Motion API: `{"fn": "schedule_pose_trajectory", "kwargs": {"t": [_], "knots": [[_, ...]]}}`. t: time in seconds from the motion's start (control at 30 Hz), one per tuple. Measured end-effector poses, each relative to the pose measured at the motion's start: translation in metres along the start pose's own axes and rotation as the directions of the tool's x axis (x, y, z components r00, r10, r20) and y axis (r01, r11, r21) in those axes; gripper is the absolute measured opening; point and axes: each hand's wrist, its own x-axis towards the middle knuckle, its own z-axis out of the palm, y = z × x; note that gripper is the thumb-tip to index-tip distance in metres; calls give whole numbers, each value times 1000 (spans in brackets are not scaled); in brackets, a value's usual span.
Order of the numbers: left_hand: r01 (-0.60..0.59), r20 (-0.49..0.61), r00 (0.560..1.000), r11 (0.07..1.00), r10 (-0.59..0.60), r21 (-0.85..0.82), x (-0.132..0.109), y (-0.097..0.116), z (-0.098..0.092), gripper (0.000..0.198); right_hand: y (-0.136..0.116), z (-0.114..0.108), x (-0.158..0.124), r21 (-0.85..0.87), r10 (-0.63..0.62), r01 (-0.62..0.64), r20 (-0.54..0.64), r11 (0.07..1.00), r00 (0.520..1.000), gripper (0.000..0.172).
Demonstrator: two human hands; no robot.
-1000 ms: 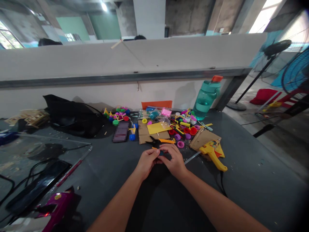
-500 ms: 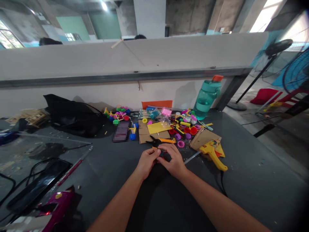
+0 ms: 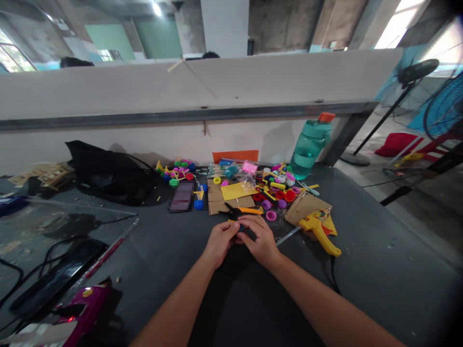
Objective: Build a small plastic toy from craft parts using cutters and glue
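Note:
My left hand (image 3: 221,241) and my right hand (image 3: 259,239) meet over the dark table, fingertips nearly touching. Both are closed around a small dark-blue piece (image 3: 240,228), mostly hidden by the fingers. A short orange-yellow strip (image 3: 232,221) pokes out past my left fingertips; whether it is joined to the blue piece I cannot tell. Just beyond the hands lie pliers (image 3: 243,210) with black jaws and an orange handle. To the right, a yellow glue gun (image 3: 320,231) rests on its side, with a clear glue stick (image 3: 288,236) reaching toward my right hand.
Behind the pliers are cardboard (image 3: 214,200), a yellow sheet (image 3: 237,191) and several coloured rings (image 3: 271,216). A teal bottle (image 3: 306,152) stands back right. At left are a blurred phone (image 3: 182,196), a black bag (image 3: 108,173), a power strip (image 3: 60,274) and a magenta device (image 3: 87,308).
My right fingers have shifted slightly around the small blue piece. My left hand and the things on the table look unchanged.

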Motion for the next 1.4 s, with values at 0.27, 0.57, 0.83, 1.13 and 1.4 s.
{"fn": "schedule_pose_trajectory", "kwargs": {"t": [0.27, 0.57, 0.83, 1.13, 1.4], "knots": [[9, 27, 1000, 999, -10, 45, -1, 1, 0, 25, 1, 2, 0, -1, -4, 4, -10, 1000, 1000, 27], [10, 37, 999, 1000, -10, 23, -1, 1, 0, 24, 0, 0, 0, -2, 8, -8, -5, 1000, 1000, 20], [-8, 35, 999, 1000, 9, -7, -1, 0, -1, 25, 2, 1, -1, 1, -1, 1, -9, 1000, 1000, 20], [-11, -1, 1000, 1000, 11, -24, 1, -2, -2, 26, 2, 0, -1, 17, 2, -2, 11, 1000, 1000, 25], [-12, 15, 1000, 1000, 12, -19, 1, -1, -2, 24, 3, 1, -1, 22, 27, -26, -28, 999, 999, 18]]}}
